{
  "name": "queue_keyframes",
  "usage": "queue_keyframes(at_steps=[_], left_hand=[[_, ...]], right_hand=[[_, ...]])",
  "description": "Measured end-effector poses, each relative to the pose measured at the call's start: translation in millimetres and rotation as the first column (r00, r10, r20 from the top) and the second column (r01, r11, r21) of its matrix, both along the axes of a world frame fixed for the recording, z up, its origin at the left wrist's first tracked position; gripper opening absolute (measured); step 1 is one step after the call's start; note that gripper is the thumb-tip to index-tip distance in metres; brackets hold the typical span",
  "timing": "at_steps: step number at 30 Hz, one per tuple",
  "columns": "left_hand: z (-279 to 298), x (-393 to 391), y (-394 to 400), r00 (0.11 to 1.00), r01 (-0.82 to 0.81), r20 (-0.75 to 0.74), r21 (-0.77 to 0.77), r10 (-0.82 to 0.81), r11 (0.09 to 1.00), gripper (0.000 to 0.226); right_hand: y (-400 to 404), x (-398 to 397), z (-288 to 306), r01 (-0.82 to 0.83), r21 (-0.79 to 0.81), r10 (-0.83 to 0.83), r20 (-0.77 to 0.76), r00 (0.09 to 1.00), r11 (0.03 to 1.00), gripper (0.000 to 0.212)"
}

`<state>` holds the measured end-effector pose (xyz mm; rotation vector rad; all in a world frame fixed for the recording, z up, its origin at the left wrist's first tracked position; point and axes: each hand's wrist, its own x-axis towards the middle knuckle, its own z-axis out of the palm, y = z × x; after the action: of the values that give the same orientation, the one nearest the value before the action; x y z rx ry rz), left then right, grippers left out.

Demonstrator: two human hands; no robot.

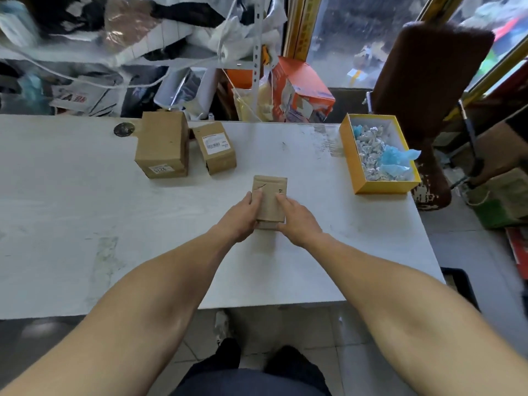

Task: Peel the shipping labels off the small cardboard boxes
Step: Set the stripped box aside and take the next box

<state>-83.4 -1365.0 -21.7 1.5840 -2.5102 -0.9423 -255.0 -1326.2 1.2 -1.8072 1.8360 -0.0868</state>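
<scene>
A small brown cardboard box (269,195) lies in the middle of the white table (85,224), its top bare of any label. My left hand (243,214) grips its left side with the thumb on top. My right hand (297,218) holds the right side, thumb laid across the top. Farther back on the left stand two more boxes: a larger one (163,144) with a small white label (160,168) on its front face, and a smaller tilted one (215,147) carrying a white shipping label (215,143) on top.
A yellow tray-like box (383,187) at the table's right edge holds crumpled label scraps and blue bits. A round dark disc (124,129) sits at the back left. Cluttered shelves and an orange carton (303,90) stand behind the table. A brown chair (423,81) is to the right.
</scene>
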Motion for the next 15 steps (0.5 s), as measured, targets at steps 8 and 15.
queue_keyframes(at_steps=[8,15], left_hand=[[33,5,-107,0.999,0.024,0.044,-0.078,-0.021,0.997,0.086],[19,-4,-187,0.993,0.01,0.119,-0.099,0.001,0.995,0.087]], right_hand=[[-105,14,36,0.017,-0.089,-0.022,-0.051,0.998,0.996,0.065],[-188,6,25,0.005,-0.073,-0.008,-0.043,0.999,0.997,0.06]])
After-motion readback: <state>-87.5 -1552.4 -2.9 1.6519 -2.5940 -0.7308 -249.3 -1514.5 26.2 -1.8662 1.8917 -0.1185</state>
